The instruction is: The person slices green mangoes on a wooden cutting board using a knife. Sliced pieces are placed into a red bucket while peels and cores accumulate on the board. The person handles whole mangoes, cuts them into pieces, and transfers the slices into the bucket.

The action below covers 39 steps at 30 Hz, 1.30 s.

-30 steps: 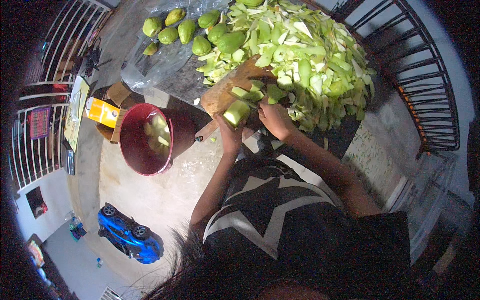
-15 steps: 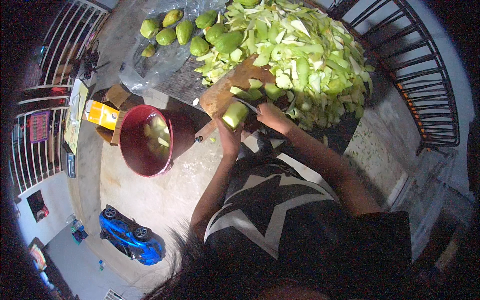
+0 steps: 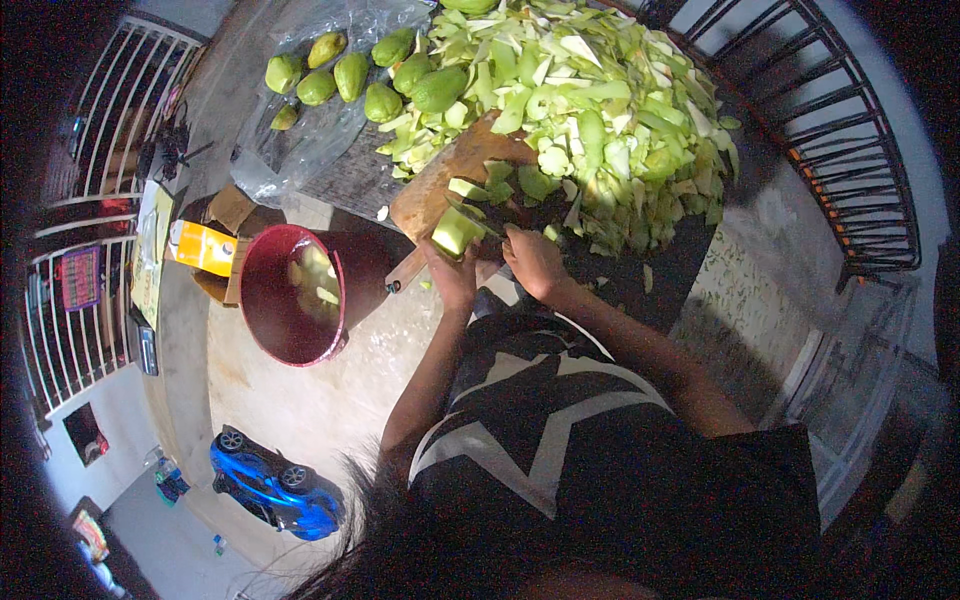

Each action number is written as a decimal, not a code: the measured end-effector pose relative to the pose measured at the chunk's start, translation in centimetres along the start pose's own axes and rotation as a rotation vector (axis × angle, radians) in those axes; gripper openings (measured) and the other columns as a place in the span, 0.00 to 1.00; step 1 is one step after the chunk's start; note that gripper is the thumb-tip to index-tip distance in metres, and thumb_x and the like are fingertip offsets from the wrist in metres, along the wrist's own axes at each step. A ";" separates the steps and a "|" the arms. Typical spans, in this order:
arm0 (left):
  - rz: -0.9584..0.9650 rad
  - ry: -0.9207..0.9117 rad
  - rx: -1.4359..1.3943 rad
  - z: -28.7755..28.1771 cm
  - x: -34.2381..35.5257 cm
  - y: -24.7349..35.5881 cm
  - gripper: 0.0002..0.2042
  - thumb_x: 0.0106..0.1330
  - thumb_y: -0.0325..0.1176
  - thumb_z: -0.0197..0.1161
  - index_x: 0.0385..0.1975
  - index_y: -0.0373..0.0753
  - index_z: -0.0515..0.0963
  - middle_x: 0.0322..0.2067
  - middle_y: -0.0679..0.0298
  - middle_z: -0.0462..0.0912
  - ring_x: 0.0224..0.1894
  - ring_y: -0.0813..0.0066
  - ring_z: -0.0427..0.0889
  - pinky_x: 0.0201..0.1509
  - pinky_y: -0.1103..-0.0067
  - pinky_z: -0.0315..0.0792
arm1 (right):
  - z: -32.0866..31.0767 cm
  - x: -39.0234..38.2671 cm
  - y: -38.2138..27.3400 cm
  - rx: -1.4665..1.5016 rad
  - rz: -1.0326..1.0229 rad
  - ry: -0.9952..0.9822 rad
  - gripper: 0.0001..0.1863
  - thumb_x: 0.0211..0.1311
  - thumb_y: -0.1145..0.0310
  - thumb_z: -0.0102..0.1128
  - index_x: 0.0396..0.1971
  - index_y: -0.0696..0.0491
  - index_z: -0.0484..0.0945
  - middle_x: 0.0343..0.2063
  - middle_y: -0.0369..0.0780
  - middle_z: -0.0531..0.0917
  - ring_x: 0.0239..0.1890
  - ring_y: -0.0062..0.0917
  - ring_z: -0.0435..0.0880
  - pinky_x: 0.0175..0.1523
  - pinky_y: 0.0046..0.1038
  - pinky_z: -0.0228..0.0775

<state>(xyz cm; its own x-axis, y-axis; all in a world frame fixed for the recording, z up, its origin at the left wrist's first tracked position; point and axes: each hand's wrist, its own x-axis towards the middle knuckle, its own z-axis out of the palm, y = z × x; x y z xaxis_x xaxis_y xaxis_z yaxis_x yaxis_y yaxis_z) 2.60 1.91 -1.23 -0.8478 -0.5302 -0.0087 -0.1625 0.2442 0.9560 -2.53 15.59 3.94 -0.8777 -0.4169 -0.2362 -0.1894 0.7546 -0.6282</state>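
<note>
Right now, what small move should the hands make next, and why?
Probably ease the knife gently through the pale green piece: the right hand holds the blade at or close to it, and the left hand grips it.

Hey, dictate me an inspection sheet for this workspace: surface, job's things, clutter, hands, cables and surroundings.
Surface: dark tabletop, with a wooden board on it.
Job's things: green chunk; knife; whole green fruits; red bucket with pale pieces inside.
Clutter: large heap of peelings; clear plastic under some fruits; cardboard box and yellow package beside the bucket.
Hands: left hand holds the chunk; right hand grips the knife.
Cables: nothing clearly seen.
Surroundings: blue toy car on the floor; dark metal rack at right.
</note>
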 end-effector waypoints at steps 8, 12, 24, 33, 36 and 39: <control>0.117 -0.043 0.065 -0.3 0.0 -1.3 0.34 0.50 0.31 0.68 0.54 0.29 0.55 0.46 0.44 0.67 0.50 0.48 0.67 0.56 0.67 0.60 | 2.5 3.2 6.3 0.034 -0.015 -0.093 0.15 0.49 0.63 0.58 0.24 0.61 0.73 0.22 0.51 0.77 0.31 0.47 0.77 0.35 0.43 0.68; 0.095 -0.127 0.268 -0.8 1.5 0.0 0.31 0.47 0.33 0.70 0.50 0.32 0.61 0.42 0.47 0.68 0.45 0.49 0.68 0.53 0.66 0.62 | 1.9 2.7 6.6 0.127 -0.028 -0.026 0.14 0.49 0.64 0.60 0.22 0.62 0.70 0.20 0.50 0.75 0.29 0.46 0.77 0.32 0.40 0.67; 0.132 -0.095 0.274 2.2 1.5 4.2 0.29 0.43 0.31 0.70 0.47 0.33 0.66 0.42 0.48 0.72 0.50 0.51 0.68 0.54 0.65 0.61 | -5.1 -1.8 2.7 0.002 -0.136 0.018 0.09 0.53 0.71 0.55 0.30 0.58 0.67 0.21 0.51 0.75 0.28 0.47 0.77 0.30 0.42 0.66; 0.214 -0.243 0.517 3.8 1.1 3.6 0.36 0.48 0.33 0.67 0.55 0.25 0.56 0.51 0.44 0.66 0.56 0.47 0.62 0.62 0.53 0.48 | -6.2 -2.8 3.6 -0.045 -0.157 0.033 0.11 0.52 0.71 0.55 0.35 0.58 0.69 0.22 0.50 0.76 0.28 0.46 0.77 0.31 0.43 0.68; 0.182 -0.225 0.506 4.1 0.7 3.7 0.36 0.49 0.34 0.67 0.54 0.24 0.56 0.51 0.45 0.65 0.57 0.48 0.61 0.63 0.55 0.47 | -6.1 -2.4 3.3 -0.068 -0.154 0.054 0.11 0.53 0.70 0.55 0.35 0.57 0.69 0.21 0.50 0.76 0.28 0.46 0.77 0.31 0.44 0.68; 0.200 -0.148 0.507 4.6 0.0 4.1 0.34 0.49 0.34 0.67 0.52 0.25 0.58 0.48 0.46 0.66 0.56 0.48 0.62 0.63 0.57 0.48 | -5.5 -1.4 3.5 -0.049 -0.211 0.094 0.11 0.53 0.68 0.55 0.34 0.57 0.69 0.20 0.50 0.76 0.28 0.46 0.77 0.32 0.44 0.68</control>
<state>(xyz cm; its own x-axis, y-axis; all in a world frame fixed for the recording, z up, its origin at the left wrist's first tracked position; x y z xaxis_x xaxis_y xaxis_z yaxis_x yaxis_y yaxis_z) -0.44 6.64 1.37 -0.9428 -0.3231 0.0825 -0.1827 0.7075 0.6827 -4.39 21.60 6.09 -0.8532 -0.5205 -0.0323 -0.3918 0.6808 -0.6189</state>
